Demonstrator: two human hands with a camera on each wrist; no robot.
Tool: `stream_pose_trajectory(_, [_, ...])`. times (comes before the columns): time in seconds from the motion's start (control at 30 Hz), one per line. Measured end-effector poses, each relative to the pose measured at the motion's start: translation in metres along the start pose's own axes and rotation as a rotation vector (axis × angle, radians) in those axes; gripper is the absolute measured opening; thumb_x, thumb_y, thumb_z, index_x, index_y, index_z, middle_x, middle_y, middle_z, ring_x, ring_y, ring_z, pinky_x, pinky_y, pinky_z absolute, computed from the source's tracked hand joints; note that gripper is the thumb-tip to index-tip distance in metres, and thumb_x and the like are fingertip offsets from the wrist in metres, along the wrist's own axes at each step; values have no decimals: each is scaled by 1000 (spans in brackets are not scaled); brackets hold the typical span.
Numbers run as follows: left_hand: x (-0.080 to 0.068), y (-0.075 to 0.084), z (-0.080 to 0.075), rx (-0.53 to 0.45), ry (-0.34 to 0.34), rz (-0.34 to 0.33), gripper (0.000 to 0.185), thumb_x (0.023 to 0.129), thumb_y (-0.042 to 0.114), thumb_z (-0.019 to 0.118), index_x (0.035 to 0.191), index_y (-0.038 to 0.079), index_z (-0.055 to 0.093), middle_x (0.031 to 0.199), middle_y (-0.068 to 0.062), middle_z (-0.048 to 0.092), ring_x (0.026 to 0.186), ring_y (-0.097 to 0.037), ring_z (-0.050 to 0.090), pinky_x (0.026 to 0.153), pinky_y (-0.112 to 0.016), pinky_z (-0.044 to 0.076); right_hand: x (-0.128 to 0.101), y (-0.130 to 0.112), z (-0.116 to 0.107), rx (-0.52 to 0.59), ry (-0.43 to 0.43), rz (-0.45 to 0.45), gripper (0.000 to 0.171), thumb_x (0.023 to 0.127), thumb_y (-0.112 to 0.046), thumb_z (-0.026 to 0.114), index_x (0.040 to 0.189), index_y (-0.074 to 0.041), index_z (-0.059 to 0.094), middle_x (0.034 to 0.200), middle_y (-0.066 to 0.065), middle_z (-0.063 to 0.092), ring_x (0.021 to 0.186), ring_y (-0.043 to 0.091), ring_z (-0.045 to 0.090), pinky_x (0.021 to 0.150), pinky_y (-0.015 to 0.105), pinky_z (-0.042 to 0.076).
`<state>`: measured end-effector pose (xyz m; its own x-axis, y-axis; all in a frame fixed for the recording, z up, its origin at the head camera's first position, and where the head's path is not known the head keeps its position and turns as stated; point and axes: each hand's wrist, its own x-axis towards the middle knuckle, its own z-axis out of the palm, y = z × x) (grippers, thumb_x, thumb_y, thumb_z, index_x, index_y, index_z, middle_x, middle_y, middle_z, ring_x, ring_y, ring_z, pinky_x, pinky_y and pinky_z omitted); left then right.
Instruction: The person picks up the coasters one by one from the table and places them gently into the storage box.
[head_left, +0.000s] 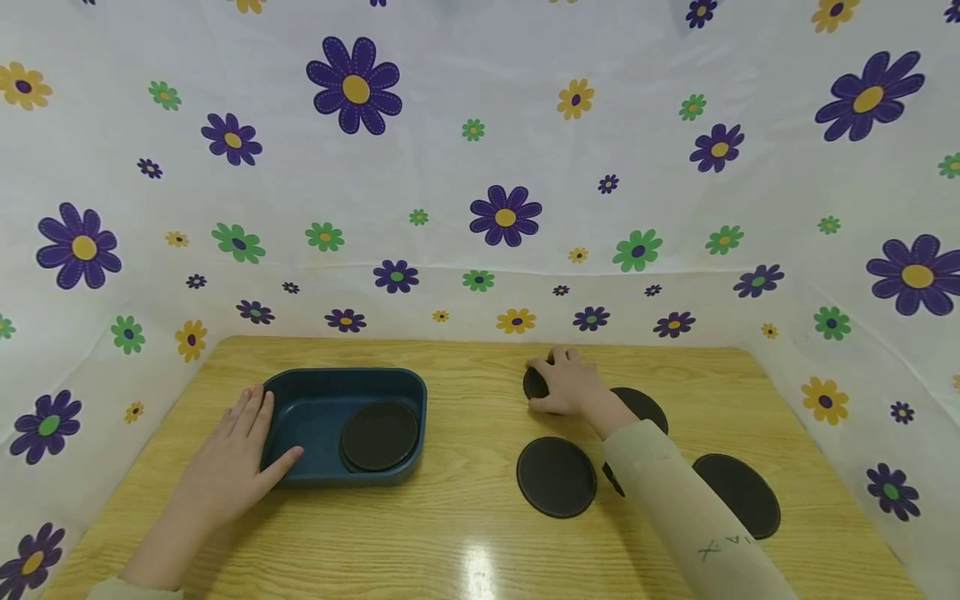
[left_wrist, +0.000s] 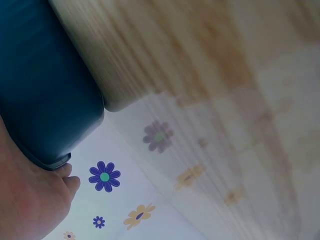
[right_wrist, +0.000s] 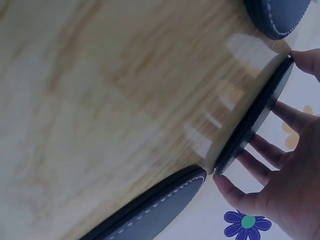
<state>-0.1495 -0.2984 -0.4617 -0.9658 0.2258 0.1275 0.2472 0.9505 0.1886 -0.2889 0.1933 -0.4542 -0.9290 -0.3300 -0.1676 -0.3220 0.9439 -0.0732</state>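
A white cloth (head_left: 480, 167) printed with purple, green and yellow flowers hangs all round the scene, closing off the back and both sides, and it also shows in both wrist views past the edge of the surface. The surface (head_left: 465, 533) is pale yellow wood with a clear grain and a bright glare spot at 6 o'clock. At 9 o'clock the left hand (head_left: 232, 458) lies flat with its fingers straight, its grip spread apart, resting against the left wall of a dark blue tray (head_left: 300, 412); the thumb touches the tray's near corner. One dark round coaster (head_left: 379, 436) lies in the right part of the tray. Right of centre, toward 1 o'clock, the right hand (head_left: 566, 383) has its grip clamped on another coaster, the held coaster (right_wrist: 255, 120), whose edge is pinched between the fingertips (right_wrist: 262, 167) and thumb and tilted up off the wood. Three loose coasters (head_left: 557, 477) lie flat near it, partly crossed by the pale sleeve (head_left: 675, 500).
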Motion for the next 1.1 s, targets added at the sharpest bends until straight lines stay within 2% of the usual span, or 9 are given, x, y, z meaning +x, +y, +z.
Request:
stream_pose_trajectory(0.27, [0, 0, 2, -1, 6, -2, 101, 103, 58, 60, 164, -12, 20, 172, -36, 18, 162, -52, 16, 134, -62, 14, 1, -4, -2, -22, 7, 1, 81, 88, -55, 71, 158, -19, 50, 154, 27, 44, 146, 50, 42, 105, 78, 46])
stream_pose_trajectory(0.47, [0, 1, 3, 5, 7, -4, 101, 103, 59, 59, 164, -12, 20, 172, -36, 19, 162, -52, 17, 134, -62, 15, 1, -8, -5, -34, 32, -9, 81, 87, -57, 71, 155, -17, 53, 150, 25, 47, 142, 46, 44, 104, 73, 48])
stream_pose_trajectory(0.63, [-1, 0, 3, 5, 4, -7, 101, 104, 59, 58, 164, -12, 19, 172, -36, 17, 162, -52, 17, 136, -57, 7, 2, -16, -10, -29, 68, -47, 81, 84, -55, 70, 154, -17, 54, 145, 22, 49, 132, 41, 47, 97, 66, 52])
stream_pose_trajectory(0.8, [-1, 0, 3, 1, 1, -7, 101, 104, 59, 58, 165, -12, 18, 172, -36, 17, 162, -51, 16, 135, -60, 9, 0, -29, -19, -33, 94, -86, 78, 84, -53, 70, 152, -17, 55, 142, 20, 49, 129, 38, 45, 89, 59, 53])
stream_pose_trajectory(1.1, [-1, 1, 1, -2, 10, 1, 101, 104, 59, 58, 164, -12, 20, 171, -37, 19, 162, -51, 15, 135, -61, 11, -3, -54, -35, -55, 146, -166, 76, 86, -53, 69, 153, -19, 54, 146, 18, 51, 132, 36, 46, 94, 58, 51])
